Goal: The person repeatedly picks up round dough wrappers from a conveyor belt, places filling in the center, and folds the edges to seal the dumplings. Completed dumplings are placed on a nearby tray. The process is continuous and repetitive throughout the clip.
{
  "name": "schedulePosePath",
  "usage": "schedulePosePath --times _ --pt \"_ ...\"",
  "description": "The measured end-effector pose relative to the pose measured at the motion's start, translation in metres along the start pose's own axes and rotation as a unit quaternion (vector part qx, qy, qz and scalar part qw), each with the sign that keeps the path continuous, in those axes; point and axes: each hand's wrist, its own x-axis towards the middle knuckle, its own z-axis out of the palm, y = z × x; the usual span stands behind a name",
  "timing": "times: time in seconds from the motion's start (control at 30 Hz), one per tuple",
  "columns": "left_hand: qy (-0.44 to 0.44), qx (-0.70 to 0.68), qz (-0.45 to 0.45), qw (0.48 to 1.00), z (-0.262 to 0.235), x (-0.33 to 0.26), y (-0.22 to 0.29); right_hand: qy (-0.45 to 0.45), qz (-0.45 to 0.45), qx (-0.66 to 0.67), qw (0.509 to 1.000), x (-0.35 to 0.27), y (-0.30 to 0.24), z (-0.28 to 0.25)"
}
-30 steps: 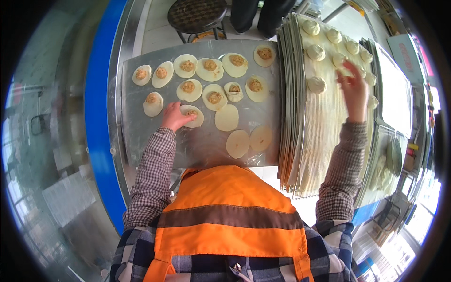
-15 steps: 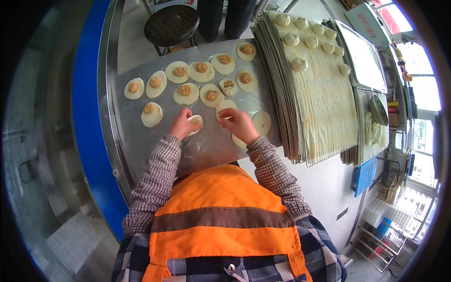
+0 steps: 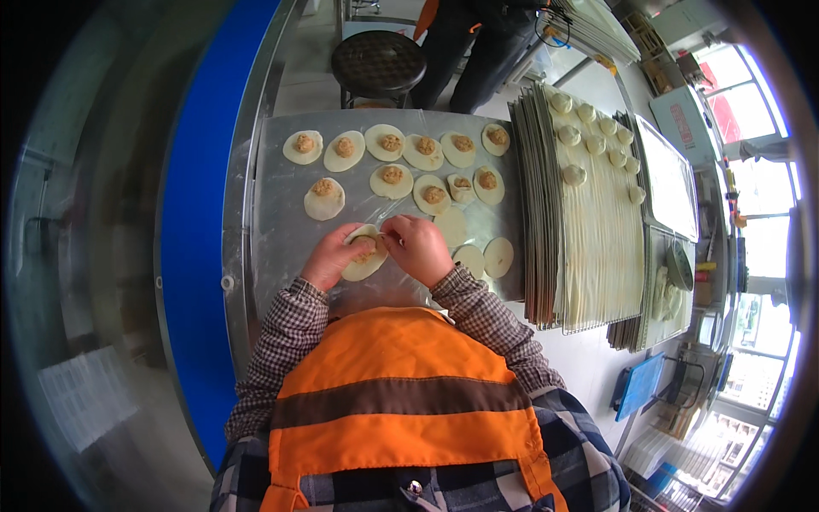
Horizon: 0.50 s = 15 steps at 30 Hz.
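My left hand (image 3: 329,258) is closed on the side of a round dough wrapper (image 3: 362,270), its thumb lying over the filling. At the wrapper's far edge, my right hand (image 3: 420,247) pinches the rim between thumb and fingertips. Some filling shows inside this wrapper; the rest is hidden by fingers. Beyond my hands lie several flat wrappers (image 3: 325,208) topped with lumps of orange-brown filling. Among them sits a smaller wrapper (image 3: 461,195) with its sides folded up around its filling. Bare dough rounds (image 3: 499,258) lie to the right of my right hand.
A metal worktop (image 3: 281,247) carries the wrappers, with a blue panel (image 3: 198,256) along its left. To the right stands a stack of trays (image 3: 601,264) with several closed buns (image 3: 574,176) on top. A black stool (image 3: 378,64) and a person (image 3: 478,64) are beyond the worktop.
My right hand has moved left from the bare rounds to the wrapper in my left hand and pinches its edge. The wrapper shows more of its face. The whole view has shifted.
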Motion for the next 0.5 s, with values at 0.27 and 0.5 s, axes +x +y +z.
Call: schedulePosePath --times 0.27,0.5 --pt "-0.031 0.093 0.101 0.99 0.007 -0.011 0.012 -0.072 0.103 0.076 0.989 0.003 -0.008 -0.01" --pt "-0.004 0.214 0.033 0.976 0.012 -0.011 0.019 -0.083 0.181 0.25 0.948 0.002 -0.011 -0.022"
